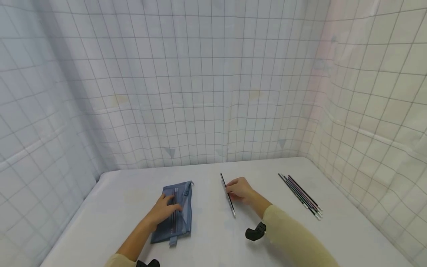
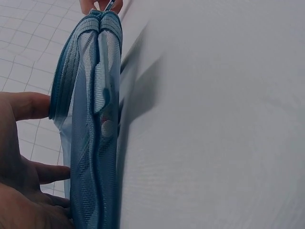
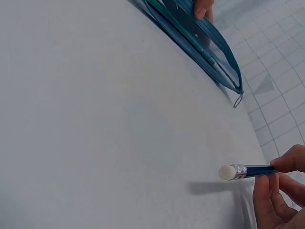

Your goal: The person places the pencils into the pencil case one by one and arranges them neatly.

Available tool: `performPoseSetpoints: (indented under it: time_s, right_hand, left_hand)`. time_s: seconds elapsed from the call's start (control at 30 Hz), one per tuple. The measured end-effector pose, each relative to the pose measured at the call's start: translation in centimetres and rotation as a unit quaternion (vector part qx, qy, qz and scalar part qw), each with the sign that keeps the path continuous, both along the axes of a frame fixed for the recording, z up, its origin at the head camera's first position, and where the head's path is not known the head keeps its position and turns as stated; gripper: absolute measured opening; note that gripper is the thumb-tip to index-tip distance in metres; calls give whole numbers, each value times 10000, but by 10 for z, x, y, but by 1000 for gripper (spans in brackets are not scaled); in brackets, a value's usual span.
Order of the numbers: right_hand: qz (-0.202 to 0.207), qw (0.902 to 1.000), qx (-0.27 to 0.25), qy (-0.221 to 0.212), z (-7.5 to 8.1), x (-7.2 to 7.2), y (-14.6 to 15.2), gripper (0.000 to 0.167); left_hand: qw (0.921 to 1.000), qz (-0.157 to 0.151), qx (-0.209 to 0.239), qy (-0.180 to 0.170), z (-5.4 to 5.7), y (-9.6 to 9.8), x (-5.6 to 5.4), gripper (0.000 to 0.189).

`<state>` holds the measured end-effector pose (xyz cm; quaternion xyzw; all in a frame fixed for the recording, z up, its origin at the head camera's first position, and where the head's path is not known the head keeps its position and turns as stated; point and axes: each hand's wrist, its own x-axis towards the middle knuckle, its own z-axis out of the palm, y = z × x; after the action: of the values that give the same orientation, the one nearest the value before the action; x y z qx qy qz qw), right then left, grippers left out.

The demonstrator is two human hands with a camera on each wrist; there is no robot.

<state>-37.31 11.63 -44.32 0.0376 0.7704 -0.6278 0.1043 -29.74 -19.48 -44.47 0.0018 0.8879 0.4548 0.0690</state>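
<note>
A blue mesh pencil case [image 1: 161, 232] lies on the table, left of centre. My left hand [image 1: 163, 210] is on it, fingers spread, and holds the lifted zipped edge; one finger meets that edge in the left wrist view. In the right wrist view the mouth of the case [image 3: 190, 52] gapes, and a green pencil [image 3: 183, 29] shows inside. To the right, my right hand [image 1: 241, 189] pinches a dark pencil [image 1: 231, 204] between thumb and fingers. Its white eraser end [image 3: 228, 172] points towards me, slightly above the table.
Several pencils [image 1: 301, 194] lie in a loose bundle at the right of the white table [image 1: 133, 196]. Grid-patterned white curtains [image 1: 213, 92] hang behind the table and at both sides.
</note>
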Motion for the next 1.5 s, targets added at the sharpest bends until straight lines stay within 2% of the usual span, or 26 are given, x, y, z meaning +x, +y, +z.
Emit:
performPoseSetpoints:
  time_s: [0.57,1.13,1.33,1.5]
  right_hand:
    - [384,9992,-132,-2,-3,8,-43,18]
    - [707,9974,149,21,-5,26,-93,8]
    - [806,9958,420,50,1,31,-110,8]
    - [789,9960,406,-62,9,30,-126,9]
  left_hand:
    - [10000,4,-59,10,-1,0,1,83]
    - [9998,57,-172,0,-2,4,-1,84]
    - [9997,-38,-237,99,-1,4,-1,85]
    - [9998,-42,-204,34,0,2,-2,85]
